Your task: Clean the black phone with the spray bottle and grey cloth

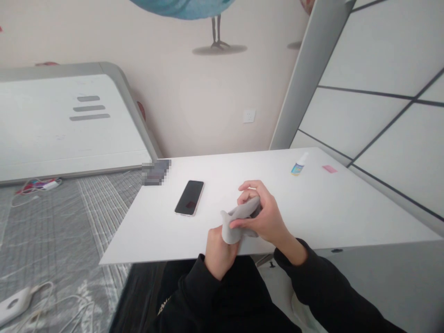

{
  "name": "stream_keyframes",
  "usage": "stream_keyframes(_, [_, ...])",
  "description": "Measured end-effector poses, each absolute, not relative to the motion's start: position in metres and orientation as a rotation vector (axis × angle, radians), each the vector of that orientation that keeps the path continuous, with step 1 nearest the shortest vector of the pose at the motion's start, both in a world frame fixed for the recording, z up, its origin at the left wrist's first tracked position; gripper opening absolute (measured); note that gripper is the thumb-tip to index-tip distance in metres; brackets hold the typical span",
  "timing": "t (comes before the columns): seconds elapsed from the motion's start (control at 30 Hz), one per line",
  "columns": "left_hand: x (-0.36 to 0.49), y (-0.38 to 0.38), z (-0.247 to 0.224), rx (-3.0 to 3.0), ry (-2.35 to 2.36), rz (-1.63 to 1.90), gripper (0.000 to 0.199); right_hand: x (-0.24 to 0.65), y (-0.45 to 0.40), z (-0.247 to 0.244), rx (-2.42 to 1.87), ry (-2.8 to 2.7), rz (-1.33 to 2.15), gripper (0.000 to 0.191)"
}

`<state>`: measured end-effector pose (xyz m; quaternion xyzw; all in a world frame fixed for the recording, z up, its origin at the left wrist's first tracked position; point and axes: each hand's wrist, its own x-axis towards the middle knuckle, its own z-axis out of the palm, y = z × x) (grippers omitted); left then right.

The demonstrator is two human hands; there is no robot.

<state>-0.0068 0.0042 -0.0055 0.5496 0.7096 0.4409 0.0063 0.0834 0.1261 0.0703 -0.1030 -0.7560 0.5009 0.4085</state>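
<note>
A soft grey cloth (244, 209) is bunched up just above the near edge of the white table (156, 240). My right hand (266, 216) grips it from the right, thumb pressed on its near side and some fingers curled over the far side. My left hand (219, 252) is below and left of it, back of the hand up. The cloth covers its fingers, so their pose is hidden. Something dark shows in the folds near my right palm, too small to make out. A smartphone (189, 198) with a black screen lies flat to the left.
A small spray bottle (299, 165) and a pink slip (329, 169) lie toward the table's far right. A blurred dark object (157, 172) sits at the back left corner. White cables (78, 303) trail over the grey striped bedding (100, 208) at left.
</note>
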Motion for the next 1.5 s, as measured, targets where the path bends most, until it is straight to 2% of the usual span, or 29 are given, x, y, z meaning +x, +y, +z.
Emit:
stream_keyframes(0.1, [-0.009, 0.005, -0.002, 1.716, 2.223, 1.384, 0.021, 0.082, 0.133, 0.058, -0.239, -1.911, 1.573, 0.069])
stream_keyframes(0.23, [-0.01, 0.005, 0.003, 1.736, 2.133, 1.481, 0.022, 0.084, 0.139, 0.057, -0.108, -1.945, 1.666, 0.036])
stream_keyframes(0.3, [-0.011, 0.005, 0.005, 1.717, 2.119, 1.495, 0.022, 0.085, 0.141, 0.063, -0.035, -1.988, 1.659, 0.028])
stream_keyframes(0.4, [-0.013, 0.005, 0.005, 1.652, 2.166, 1.465, 0.022, 0.088, 0.147, 0.07, 0.034, -2.079, 1.559, 0.037])
stream_keyframes(0.5, [-0.013, 0.005, 0.004, 1.625, 2.141, 1.425, 0.02, 0.089, 0.152, 0.073, 0.019, -2.029, 1.453, 0.07])
stream_keyframes(0.57, [-0.013, 0.005, 0.004, 1.625, 2.111, 1.41, 0.017, 0.089, 0.153, 0.075, 0.036, -1.963, 1.403, 0.082])
stream_keyframes(0.63, [-0.012, 0.005, 0.005, 1.623, 2.106, 1.406, 0.018, 0.091, 0.151, 0.08, 0.059, -1.95, 1.308, 0.078])
stream_keyframes(0.8, [-0.012, 0.004, 0.007, 1.605, 2.095, 1.454, 0.019, 0.098, 0.144, 0.099, 0.185, -2.074, 1.092, 0.027])
stream_keyframes(0.9, [-0.012, 0.002, 0.005, 1.618, 2.017, 1.477, 0.021, 0.1, 0.143, 0.108, 0.253, -2.156, 1.16, 0.013])
stream_keyframes(1.1, [-0.014, 0.0, 0.002, 1.646, 1.899, 1.481, 0.023, 0.096, 0.15, 0.114, 0.152, -2.26, 1.417, 0.01])
stream_keyframes(1.27, [-0.015, 0.0, 0.001, 1.624, 1.985, 1.434, 0.026, 0.088, 0.148, 0.131, 0.213, -2.449, 1.513, 0.013])
stream_keyframes(1.37, [-0.015, 0.001, 0.004, 1.573, 1.965, 1.422, 0.032, 0.083, 0.143, 0.143, 0.244, -2.642, 1.373, 0.014])
stream_keyframes(1.5, [-0.015, 0.003, 0.01, 1.576, 1.818, 1.499, 0.031, 0.082, 0.141, 0.152, 0.254, -2.931, 1.045, 0.03])
